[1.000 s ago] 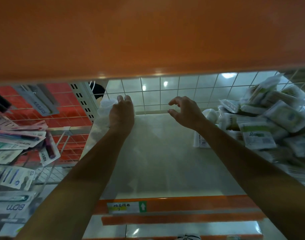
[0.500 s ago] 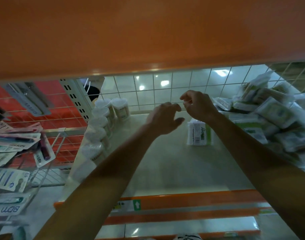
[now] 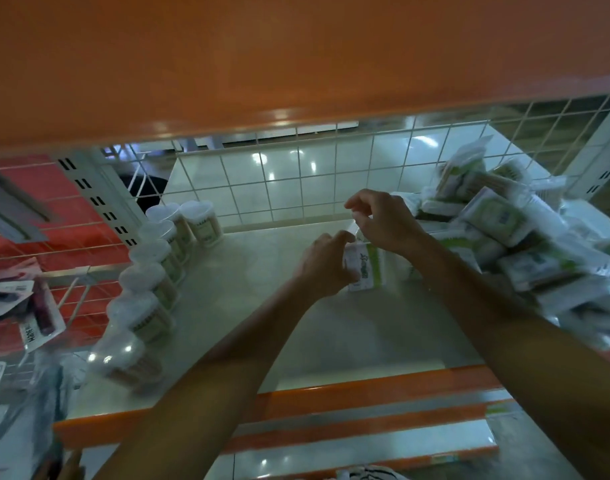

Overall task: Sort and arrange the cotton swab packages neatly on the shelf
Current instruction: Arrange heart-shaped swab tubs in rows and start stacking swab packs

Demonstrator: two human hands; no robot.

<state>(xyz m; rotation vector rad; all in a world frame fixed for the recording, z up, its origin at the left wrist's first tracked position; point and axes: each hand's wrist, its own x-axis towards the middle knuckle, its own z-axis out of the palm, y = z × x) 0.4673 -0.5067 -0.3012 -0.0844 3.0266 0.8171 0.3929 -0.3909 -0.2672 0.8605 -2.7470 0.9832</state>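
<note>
both hands (image 3: 360, 244) gripping upright swab packet (image 3: 364, 266), mid shelf (image 3: 262, 278)

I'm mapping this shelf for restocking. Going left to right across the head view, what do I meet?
First hanging packets → row of round tubs → left hand → held package → pile of packages.

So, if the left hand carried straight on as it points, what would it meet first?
The upright cotton swab package: the left hand seems to touch its side, while the right hand pinches its top. Motion blur leaves that contact uncertain.
</note>
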